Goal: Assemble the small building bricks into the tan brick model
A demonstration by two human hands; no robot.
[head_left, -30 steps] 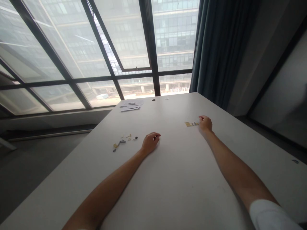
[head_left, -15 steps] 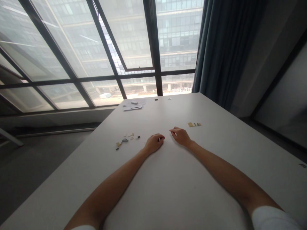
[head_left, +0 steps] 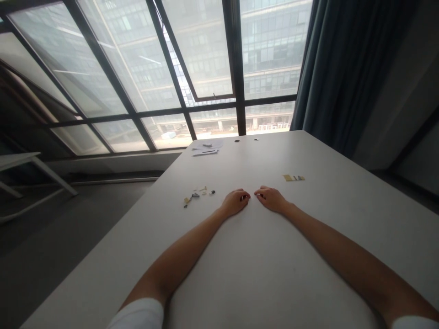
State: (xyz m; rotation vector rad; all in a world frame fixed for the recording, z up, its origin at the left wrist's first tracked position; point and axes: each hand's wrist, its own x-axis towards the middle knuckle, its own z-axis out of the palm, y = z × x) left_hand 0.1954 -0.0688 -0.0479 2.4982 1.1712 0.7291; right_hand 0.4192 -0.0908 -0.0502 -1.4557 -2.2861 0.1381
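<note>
My left hand [head_left: 236,202] rests on the white table [head_left: 236,269], fingers loosely curled with a gap showing between thumb and fingers. Facing it across a narrow strip of tabletop is my right hand [head_left: 271,199], also loosely curled, its thumb and fingers apart. Nothing shows in either hand. Left of my left hand lies a loose group of small pieces: grey pieces [head_left: 195,196], a yellowish piece [head_left: 187,200] and a black piece [head_left: 212,192]. Beyond my right hand is a flat yellowish piece [head_left: 287,177] with small grey parts [head_left: 299,178] beside it.
Papers [head_left: 207,151] with small dark items lie at the far left of the table. A dark round object [head_left: 237,140] and another small item [head_left: 256,140] sit near the far edge. Windows [head_left: 212,50] and a blue curtain [head_left: 329,68] stand behind; another white table [head_left: 20,160] is at left.
My right hand has come closer to my left hand, narrowing the gap between them. The view has turned slightly left, so the scene sits further right. The small pieces look unmoved.
</note>
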